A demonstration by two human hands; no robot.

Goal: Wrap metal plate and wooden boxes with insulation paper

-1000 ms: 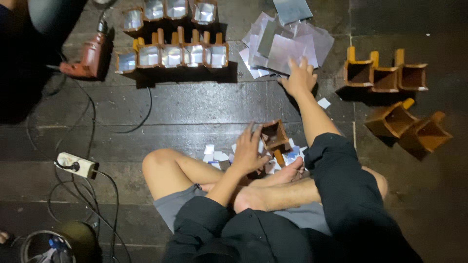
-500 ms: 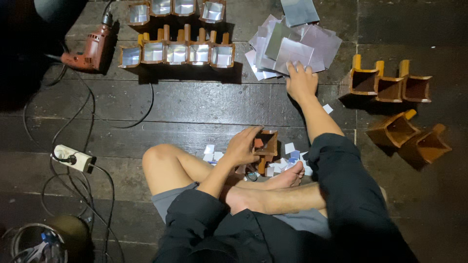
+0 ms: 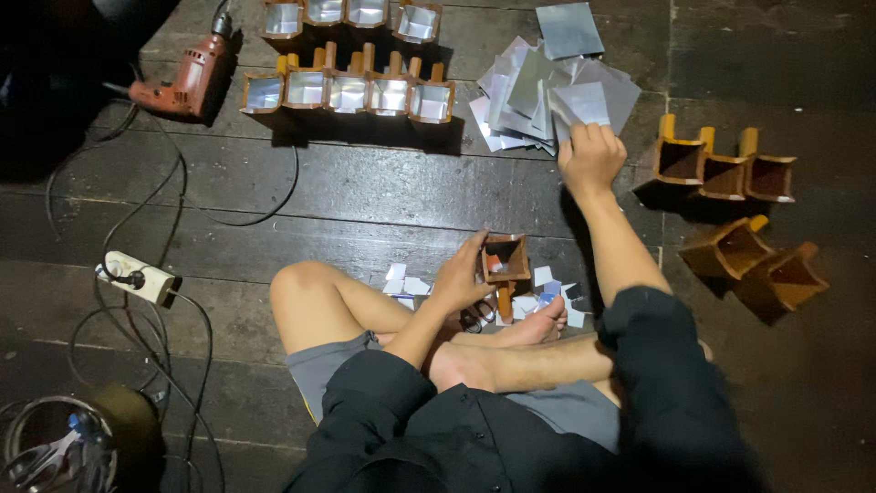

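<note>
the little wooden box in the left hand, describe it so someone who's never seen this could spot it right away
Start at the person's bare knee on the dark plank floor, then look just right of it, above the crossed feet. There the left hand grips a small brown wooden box with an open square mouth. It is the only one held; the rest stand on the floor, either lined with silver or lying empty at far right.

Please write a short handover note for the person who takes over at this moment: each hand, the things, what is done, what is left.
Left hand: holds a small wooden box near the feet.
Right hand: fingers on the pile of silvery sheets.
Done: two rows of lined boxes at the top.
Left: five unlined boxes on the right.
</note>
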